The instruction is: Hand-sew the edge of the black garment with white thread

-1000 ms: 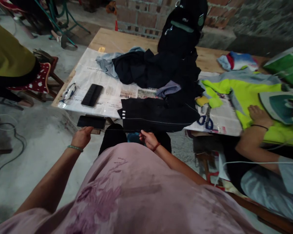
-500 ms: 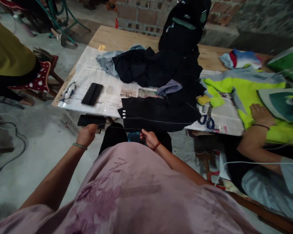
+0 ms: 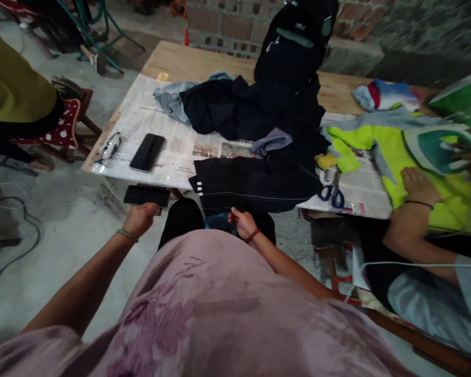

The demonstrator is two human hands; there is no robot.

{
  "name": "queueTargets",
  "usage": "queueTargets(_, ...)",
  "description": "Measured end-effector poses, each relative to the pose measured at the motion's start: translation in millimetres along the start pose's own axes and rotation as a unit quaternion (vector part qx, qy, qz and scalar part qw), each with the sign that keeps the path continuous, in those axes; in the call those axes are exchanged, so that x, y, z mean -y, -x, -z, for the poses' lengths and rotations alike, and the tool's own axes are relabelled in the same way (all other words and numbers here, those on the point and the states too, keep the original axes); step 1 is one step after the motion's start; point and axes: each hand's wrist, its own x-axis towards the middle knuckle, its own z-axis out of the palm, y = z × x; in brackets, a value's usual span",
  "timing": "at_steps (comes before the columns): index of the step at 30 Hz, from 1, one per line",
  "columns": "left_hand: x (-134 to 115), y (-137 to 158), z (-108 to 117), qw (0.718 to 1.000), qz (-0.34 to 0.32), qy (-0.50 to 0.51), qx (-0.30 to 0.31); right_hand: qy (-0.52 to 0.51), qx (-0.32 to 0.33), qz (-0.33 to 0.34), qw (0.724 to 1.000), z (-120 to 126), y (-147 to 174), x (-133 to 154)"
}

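Note:
My left hand [image 3: 140,220] is closed in a pinch, held left of my lap in front of the table edge. A thin thread seems to run from it toward the black garment [image 3: 243,178]; it is very faint, and I cannot make out a needle. My right hand [image 3: 245,224] pinches the garment's lower edge, thumb on top, fingers partly hidden. The garment lies folded on the table's front edge, with white bars at its left end and a pale line along its length. A black phone-like slab [image 3: 146,196] sits just beyond my left hand, below the tabletop.
On the newspaper-covered table [image 3: 129,112] lie a phone [image 3: 148,152], glasses [image 3: 110,146], dark clothes [image 3: 235,107] and blue-handled scissors [image 3: 332,196]. A black backpack [image 3: 294,47] stands behind. At right, a co-worker's hand [image 3: 419,186] rests on a yellow-green garment [image 3: 384,139] beside an iron [image 3: 432,149].
My left hand has shifted slightly down and right; my right hand has barely moved. The co-worker's iron has slid left over the yellow-green garment, and a second hand shows on its handle.

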Motion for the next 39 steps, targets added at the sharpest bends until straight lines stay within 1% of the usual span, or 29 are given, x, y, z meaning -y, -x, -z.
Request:
queueTargets(3, 9.3, -2.3, 0.1, 0.997, 0.026, -0.046, -0.052, 0.009, 0.014, -0.006, 1.0, -1.0, 1.8, 1.7)
queueTargets(5, 11.6, -3.0, 2.0, 0.997, 0.02, -0.046, -0.055, 0.033, 0.044, -0.028, 0.998, 0.5, 4.8, 3.3)
queueTargets(9, 5.7, 1.1, 8.0, 1.0, 0.001, -0.022, -0.019, 0.146, 0.104, -0.048, 0.983, 12.8, 14.2, 4.7)
queueTargets(11, 2.5, 4.9, 12.4, 1.0, 0.002, -0.013, -0.002, 0.204, 0.117, -0.045, 0.971, 20.6, 19.1, 4.5)
queueTargets(13, -0.4, 8.4, 18.1, 1.0, -0.002, -0.01, 0.013, 0.235, 0.115, -0.024, 0.965, 24.9, 24.0, 6.1)
queueTargets(15, -6.1, 10.7, 25.2, 0.999, -0.015, -0.011, 0.03, 0.249, 0.112, 0.023, 0.962, 22.4, 29.8, 11.5)
queueTargets(18, -26.0, 12.4, 38.0, 0.997, -0.045, -0.014, 0.055, 0.257, 0.121, 0.116, 0.952, 3.7, 43.5, 27.3)
queueTargets(20, -47.4, 12.9, 46.2, 0.994, -0.086, -0.01, 0.068, 0.237, 0.135, 0.179, 0.946, -16.2, 57.1, 39.8)
queueTargets(22, -72.1, 13.5, 52.5, 0.989, -0.13, 0.006, 0.063, 0.215, 0.168, 0.229, 0.935, -37.8, 72.7, 50.1)
queueTargets(23, -84.5, 13.8, 54.8, 0.988, -0.146, 0.008, 0.054, 0.212, 0.193, 0.238, 0.928, -47.7, 80.3, 53.6)
queueTargets(24, -96.1, 14.1, 56.6, 0.986, -0.157, 0.007, 0.049, 0.212, 0.222, 0.232, 0.923, -56.5, 87.3, 55.8)
queueTargets(26, -115.5, 14.7, 58.6, 0.985, -0.17, 0.006, 0.039, 0.227, 0.281, 0.199, 0.911, -69.1, 97.6, 56.3)
queueTargets(28, -128.3, 15.0, 59.1, 0.982, -0.187, 0.011, 0.027, 0.25, 0.32, 0.17, 0.898, -74.9, 101.7, 52.8)
queueTargets(29, -132.2, 15.0, 58.8, 0.981, -0.192, 0.013, 0.015, 0.261, 0.327, 0.166, 0.893, -75.5, 101.5, 50.2)
queueTargets(31, -135.8, 14.8, 57.2, 0.98, -0.198, 0.028, -0.007, 0.283, 0.319, 0.174, 0.888, -74.3, 97.6, 44.8)
queueTargets(36, -131.3, 13.4, 48.1, 0.975, -0.187, 0.11, -0.056, 0.339, 0.226, 0.262, 0.875, -74.5, 82.9, 38.8)
queueTargets(39, -125.9, 13.3, 41.2, 0.967, -0.183, 0.158, -0.083, 0.361, 0.188, 0.278, 0.87, -81.4, 80.2, 41.4)
